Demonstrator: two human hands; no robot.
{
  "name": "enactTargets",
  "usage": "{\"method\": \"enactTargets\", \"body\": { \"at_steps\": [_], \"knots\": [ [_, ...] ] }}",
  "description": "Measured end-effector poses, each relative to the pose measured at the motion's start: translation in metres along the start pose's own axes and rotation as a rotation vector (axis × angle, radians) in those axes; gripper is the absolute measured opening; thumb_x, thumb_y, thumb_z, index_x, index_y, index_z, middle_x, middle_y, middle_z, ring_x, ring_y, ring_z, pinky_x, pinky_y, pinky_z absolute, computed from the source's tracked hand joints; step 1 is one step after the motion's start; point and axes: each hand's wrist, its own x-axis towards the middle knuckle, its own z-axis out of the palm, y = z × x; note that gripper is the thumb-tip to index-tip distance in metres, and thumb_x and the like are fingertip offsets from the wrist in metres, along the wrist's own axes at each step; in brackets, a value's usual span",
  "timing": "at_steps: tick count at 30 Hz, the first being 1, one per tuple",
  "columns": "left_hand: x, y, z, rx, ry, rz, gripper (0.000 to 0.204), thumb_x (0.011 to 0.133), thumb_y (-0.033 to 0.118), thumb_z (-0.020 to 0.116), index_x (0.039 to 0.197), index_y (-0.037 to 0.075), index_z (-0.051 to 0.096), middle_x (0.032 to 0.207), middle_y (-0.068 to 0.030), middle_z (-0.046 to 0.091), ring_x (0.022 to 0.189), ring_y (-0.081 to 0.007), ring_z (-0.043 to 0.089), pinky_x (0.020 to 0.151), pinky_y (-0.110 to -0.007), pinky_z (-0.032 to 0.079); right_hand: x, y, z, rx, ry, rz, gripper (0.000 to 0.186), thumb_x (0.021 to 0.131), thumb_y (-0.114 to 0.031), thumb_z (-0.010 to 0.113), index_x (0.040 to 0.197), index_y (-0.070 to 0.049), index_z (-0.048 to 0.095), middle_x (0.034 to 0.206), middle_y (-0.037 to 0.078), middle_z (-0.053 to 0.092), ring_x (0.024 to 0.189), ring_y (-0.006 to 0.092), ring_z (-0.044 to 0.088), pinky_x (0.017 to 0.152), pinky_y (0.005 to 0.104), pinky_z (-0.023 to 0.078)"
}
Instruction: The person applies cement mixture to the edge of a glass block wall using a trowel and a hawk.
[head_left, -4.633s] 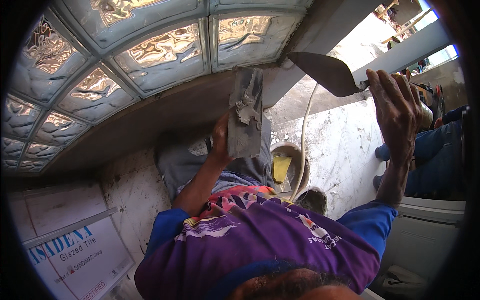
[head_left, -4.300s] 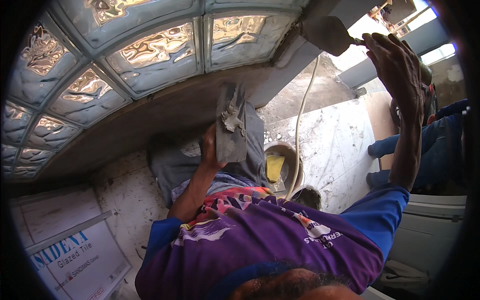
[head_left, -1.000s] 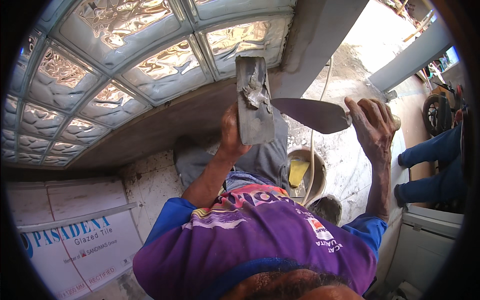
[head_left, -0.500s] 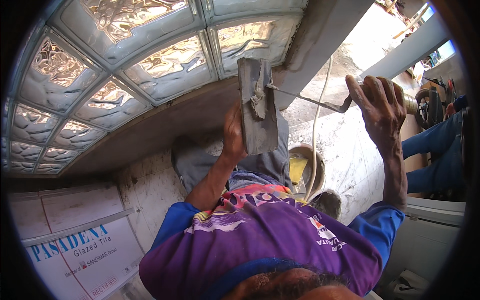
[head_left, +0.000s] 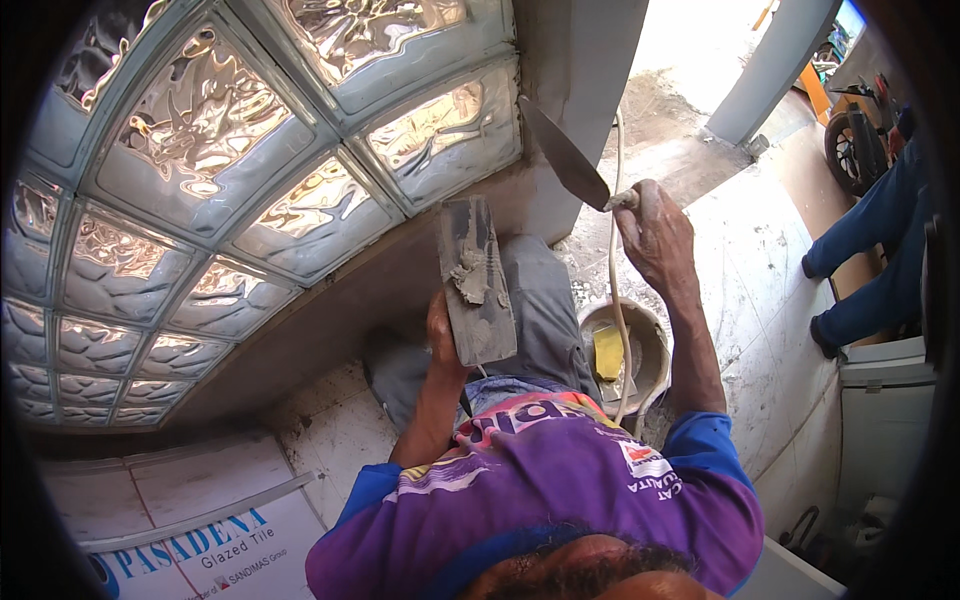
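Moved trowel (head_left: 566, 155) clear of the float (head_left: 486, 320) since half a second ago, turned from edge-on to show its blade, pointed up beside the glass blocks (head_left: 430, 130), drew right hand (head_left: 657, 238) in nearer the hose (head_left: 628, 350).

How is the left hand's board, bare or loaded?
Loaded: a lump of grey paste sits on the board, held in the left hand.

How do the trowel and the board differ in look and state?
The board is a straight-sided oblong; the trowel tapers to a point. The board carries a lump of grey paste; the trowel's visible face shows none. The left hand holds the board, the right hand the trowel. Both are hand-held.
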Motion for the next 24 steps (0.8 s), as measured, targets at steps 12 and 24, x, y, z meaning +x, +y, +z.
{"method": "enactTargets", "body": {
  "at_steps": [12, 24],
  "knots": [
    [-0.020, -0.006, -0.015, 0.525, 0.080, -0.144, 0.061, 0.091, 0.045, 0.043, 0.135, 0.003, 0.039, 0.123, -0.0177, 0.053, 0.101, -0.0260, 0.060, 0.083, -0.041, 0.053, 0.021, -0.006, 0.046, 0.184, 0.062, 0.010, 0.029, 0.090, -0.026, 0.061, 0.087, 0.001, 0.050, 0.079, 0.020, 0.057, 0.076, 0.0376, 0.060, 0.065, 0.0454, 0.048],
    [-0.018, -0.014, -0.016, 0.643, 0.068, -0.090, 0.065, 0.089, 0.049, 0.045, 0.133, 0.000, 0.042, 0.118, -0.0173, 0.057, 0.097, -0.0234, 0.062, 0.079, -0.036, 0.055, 0.020, 0.001, 0.060, 0.200, 0.032, 0.037, 0.028, 0.090, -0.024, 0.061, 0.088, 0.002, 0.050, 0.080, 0.021, 0.056, 0.077, 0.0388, 0.059, 0.065, 0.0458, 0.047]
  ]
}}
